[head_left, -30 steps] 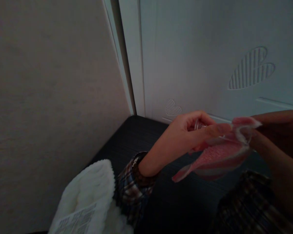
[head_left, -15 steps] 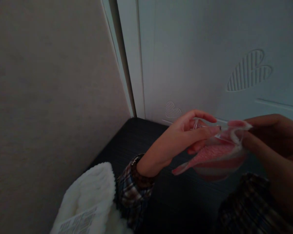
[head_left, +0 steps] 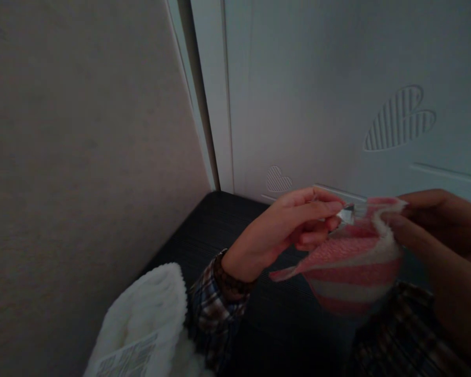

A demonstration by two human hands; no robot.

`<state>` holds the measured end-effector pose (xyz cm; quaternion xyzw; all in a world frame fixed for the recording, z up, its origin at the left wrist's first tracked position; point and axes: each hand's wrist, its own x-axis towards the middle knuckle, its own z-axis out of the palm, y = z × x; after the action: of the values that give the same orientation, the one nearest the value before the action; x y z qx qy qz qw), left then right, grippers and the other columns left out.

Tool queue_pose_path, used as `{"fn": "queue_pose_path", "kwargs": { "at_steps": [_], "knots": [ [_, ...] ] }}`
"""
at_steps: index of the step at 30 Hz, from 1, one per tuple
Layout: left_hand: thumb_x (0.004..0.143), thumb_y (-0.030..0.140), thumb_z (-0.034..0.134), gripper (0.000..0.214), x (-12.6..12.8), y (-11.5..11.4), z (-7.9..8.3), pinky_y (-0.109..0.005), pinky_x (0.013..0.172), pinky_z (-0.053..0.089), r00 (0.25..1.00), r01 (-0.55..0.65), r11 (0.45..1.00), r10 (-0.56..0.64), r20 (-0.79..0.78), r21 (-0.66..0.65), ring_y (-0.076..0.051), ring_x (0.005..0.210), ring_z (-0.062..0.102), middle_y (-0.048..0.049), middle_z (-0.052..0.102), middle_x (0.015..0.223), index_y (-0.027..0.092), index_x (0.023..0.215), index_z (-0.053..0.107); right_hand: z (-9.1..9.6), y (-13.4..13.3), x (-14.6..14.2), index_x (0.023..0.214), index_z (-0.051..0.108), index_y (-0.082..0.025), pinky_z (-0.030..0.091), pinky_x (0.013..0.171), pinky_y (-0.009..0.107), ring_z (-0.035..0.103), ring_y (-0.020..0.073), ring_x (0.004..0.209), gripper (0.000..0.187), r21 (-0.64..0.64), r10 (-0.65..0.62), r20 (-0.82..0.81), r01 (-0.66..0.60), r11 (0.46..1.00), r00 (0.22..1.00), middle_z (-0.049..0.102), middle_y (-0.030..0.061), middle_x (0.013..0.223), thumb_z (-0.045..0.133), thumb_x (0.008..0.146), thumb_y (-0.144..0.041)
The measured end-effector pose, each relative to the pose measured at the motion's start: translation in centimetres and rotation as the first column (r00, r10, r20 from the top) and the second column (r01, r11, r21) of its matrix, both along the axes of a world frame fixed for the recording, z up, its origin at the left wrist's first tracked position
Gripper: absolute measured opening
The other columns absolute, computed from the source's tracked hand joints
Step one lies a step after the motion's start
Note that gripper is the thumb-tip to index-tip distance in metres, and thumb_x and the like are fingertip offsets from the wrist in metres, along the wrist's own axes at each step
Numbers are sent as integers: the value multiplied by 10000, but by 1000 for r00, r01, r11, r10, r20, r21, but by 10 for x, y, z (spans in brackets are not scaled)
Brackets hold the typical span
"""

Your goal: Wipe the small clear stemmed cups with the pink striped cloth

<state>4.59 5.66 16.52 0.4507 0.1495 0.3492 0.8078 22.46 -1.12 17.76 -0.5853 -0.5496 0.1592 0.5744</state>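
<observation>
A pink-and-white striped cloth (head_left: 353, 272) with a fuzzy surface hangs in front of me, its folded top edge pinched in my right hand (head_left: 443, 225). That hand's fingertips are partly hidden behind the cloth. My left hand (head_left: 298, 220) is closed, thumb against fingers, on a shiny clear plastic piece (head_left: 347, 213) just left of the cloth's top. Whether the plastic is still attached to the cloth, I cannot tell. The cloth's pointed left corner sticks out below my left hand.
A white fluffy folded cloth (head_left: 141, 309) with a printed label (head_left: 129, 358) lies at the lower left. Beneath my hands is a dark wood-grain surface (head_left: 196, 225). A beige wall (head_left: 82, 131) rises on the left, and a pale panel with embossed hearts (head_left: 298, 94) stands behind.
My left fingers have closed tighter on the clear plastic, which now looks bunched and shiny instead of spread across the cloth's top. More of the cloth's striped front hangs in view.
</observation>
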Motion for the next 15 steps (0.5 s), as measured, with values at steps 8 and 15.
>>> {"fn": "queue_pose_path", "kwargs": {
  "at_steps": [8,15],
  "knots": [
    [851,249,768,195,-2,2,1,-146,424,303,984,-126,961,152,-89,248,-43,469,419,91,518,578,187,861,584,-4,7,18,957,745,-319,605,595,210,742,180,708,270,-116,147,218,-124,986,965,777,-23,849,733,808,-545],
    [881,328,747,202,-9,3,1,-183,495,381,966,-143,904,216,-143,403,-66,538,474,72,532,659,200,909,593,-2,10,17,932,741,-297,586,563,259,747,210,673,307,-158,181,251,-145,977,951,791,0,836,694,811,-575]
  ]
}}
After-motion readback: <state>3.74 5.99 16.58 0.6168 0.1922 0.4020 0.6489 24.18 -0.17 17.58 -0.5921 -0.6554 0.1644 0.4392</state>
